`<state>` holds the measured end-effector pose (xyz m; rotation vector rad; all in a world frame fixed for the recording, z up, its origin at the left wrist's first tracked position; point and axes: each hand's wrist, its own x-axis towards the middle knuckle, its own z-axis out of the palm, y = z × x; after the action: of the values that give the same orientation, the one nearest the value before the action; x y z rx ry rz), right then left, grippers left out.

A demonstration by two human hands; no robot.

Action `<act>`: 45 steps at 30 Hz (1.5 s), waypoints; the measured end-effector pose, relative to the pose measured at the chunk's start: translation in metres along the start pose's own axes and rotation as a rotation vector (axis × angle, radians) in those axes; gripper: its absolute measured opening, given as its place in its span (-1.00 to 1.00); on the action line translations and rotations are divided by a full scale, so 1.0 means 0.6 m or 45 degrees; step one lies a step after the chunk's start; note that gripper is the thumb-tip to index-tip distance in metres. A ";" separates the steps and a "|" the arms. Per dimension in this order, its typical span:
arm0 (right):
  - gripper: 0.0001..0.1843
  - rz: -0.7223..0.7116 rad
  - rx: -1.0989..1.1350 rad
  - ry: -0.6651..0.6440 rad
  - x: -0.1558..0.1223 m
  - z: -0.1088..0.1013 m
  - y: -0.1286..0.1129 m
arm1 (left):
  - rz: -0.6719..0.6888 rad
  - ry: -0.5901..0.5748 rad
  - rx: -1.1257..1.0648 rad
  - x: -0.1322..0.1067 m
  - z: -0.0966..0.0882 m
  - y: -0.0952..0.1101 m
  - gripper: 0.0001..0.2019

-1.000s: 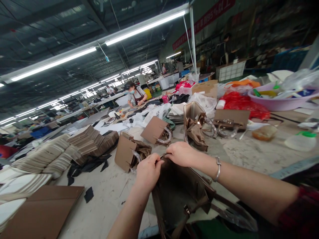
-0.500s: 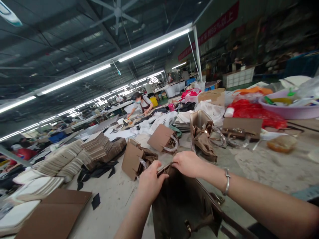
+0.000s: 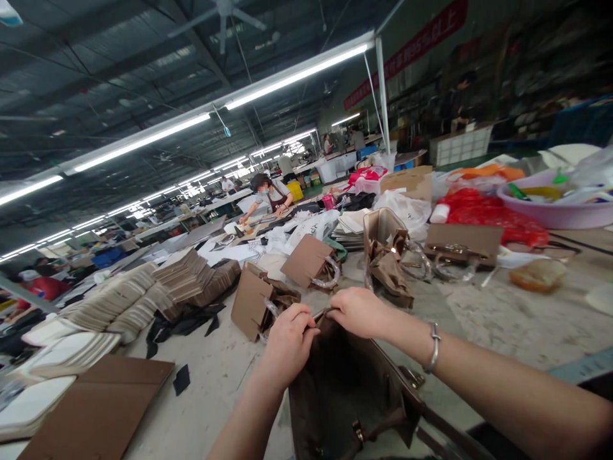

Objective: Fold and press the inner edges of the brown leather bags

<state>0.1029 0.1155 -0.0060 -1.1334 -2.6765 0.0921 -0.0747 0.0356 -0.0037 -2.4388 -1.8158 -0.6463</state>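
Observation:
A dark brown handbag [image 3: 347,396] stands before me with its mouth open, its lining and gold-coloured metal fittings in sight. At the far end of its rim, my left hand [image 3: 291,342] pinches the edge between thumb and fingers. Close beside it, my right hand [image 3: 359,311] grips the same rim with curled fingers; a bracelet circles that wrist. Just beyond my hands lie a brown bag piece [image 3: 252,301] and another brown panel with a wrapped handle [image 3: 309,262]. An upright, part-made brown bag [image 3: 387,236] is behind my right hand.
Stacked brown panels [image 3: 179,271] and pale padded pieces [image 3: 108,297] fill the left side. A large brown sheet [image 3: 98,409] lies near left. At right are a flat brown bag [image 3: 463,243], red plastic [image 3: 498,214] and a lilac basin [image 3: 565,214]. A co-worker [image 3: 275,195] works across the table.
My left thumb has closed down onto the bag's rim, and the left fingers have drawn in. My right hand keeps its hold. The view has shifted slightly.

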 end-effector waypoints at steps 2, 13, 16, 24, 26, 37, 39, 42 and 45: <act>-0.63 0.005 0.014 -0.025 -0.001 0.000 0.000 | -0.020 -0.014 -0.025 0.000 0.001 0.000 -0.95; -0.71 -0.184 0.108 0.048 -0.001 0.000 0.015 | -0.232 -0.022 0.017 0.000 0.005 -0.001 -0.89; -0.71 -0.217 0.056 0.031 0.003 -0.007 0.009 | -0.237 -0.019 0.050 0.000 0.006 0.000 -0.88; -0.72 -0.209 -0.047 0.039 0.016 -0.011 -0.007 | -0.242 -0.032 0.062 0.003 0.003 0.003 -0.92; -0.73 -0.199 -0.035 0.033 0.017 -0.011 -0.008 | -0.267 -0.037 -0.048 0.002 0.004 -0.003 -0.97; -0.76 -0.224 0.011 0.056 0.019 -0.009 -0.005 | -0.320 -0.172 -0.053 0.000 0.005 -0.016 -0.75; -0.76 -0.221 0.005 0.041 0.018 -0.011 -0.006 | -0.364 -0.165 -0.007 0.002 0.004 -0.011 -0.75; -0.75 -0.223 0.002 0.043 0.018 -0.012 -0.008 | -0.400 -0.162 0.065 0.004 0.003 -0.007 -0.75; -0.77 -0.209 0.016 0.044 0.018 -0.009 -0.007 | -0.395 -0.160 0.128 0.006 0.002 -0.004 -0.77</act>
<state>0.0942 0.1203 0.0020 -0.8983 -2.7216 0.0606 -0.0757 0.0400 -0.0044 -2.2004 -2.2419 -0.4092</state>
